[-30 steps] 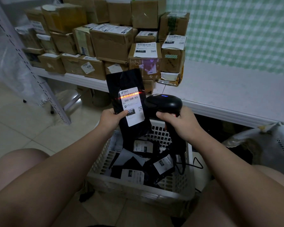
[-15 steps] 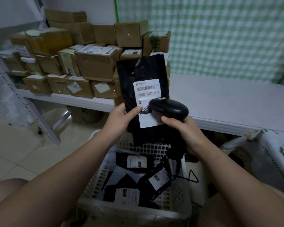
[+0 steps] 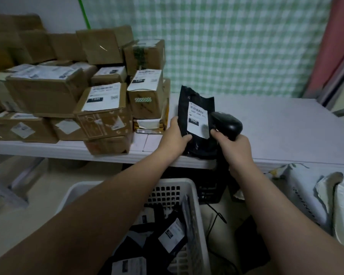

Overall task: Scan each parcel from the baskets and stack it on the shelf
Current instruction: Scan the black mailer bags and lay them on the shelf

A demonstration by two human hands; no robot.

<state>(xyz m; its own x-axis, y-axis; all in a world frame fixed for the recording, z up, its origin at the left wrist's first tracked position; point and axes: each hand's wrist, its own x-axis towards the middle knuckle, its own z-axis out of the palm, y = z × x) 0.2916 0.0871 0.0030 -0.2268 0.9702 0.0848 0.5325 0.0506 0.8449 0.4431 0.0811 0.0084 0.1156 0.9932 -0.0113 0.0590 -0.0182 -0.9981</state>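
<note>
My left hand (image 3: 175, 136) grips a black plastic parcel (image 3: 195, 108) with a white barcode label by its lower left edge, holding it upright over the front of the white shelf (image 3: 276, 132). My right hand (image 3: 234, 149) grips a black handheld scanner (image 3: 227, 124), whose head sits just right of the parcel's label. Below my arms stands a white slotted basket (image 3: 195, 197) holding several more black parcels (image 3: 167, 237) with white labels.
Several stacked cardboard boxes (image 3: 99, 108) fill the shelf's left part, close to the held parcel. A second basket with pale bags (image 3: 330, 203) stands at the right. The scanner's cable (image 3: 216, 215) trails over the floor. A green checked cloth hangs behind the shelf.
The red scan line on the label has gone out. Both hands have carried the parcel and scanner forward and right, from above the basket to the shelf's front edge.
</note>
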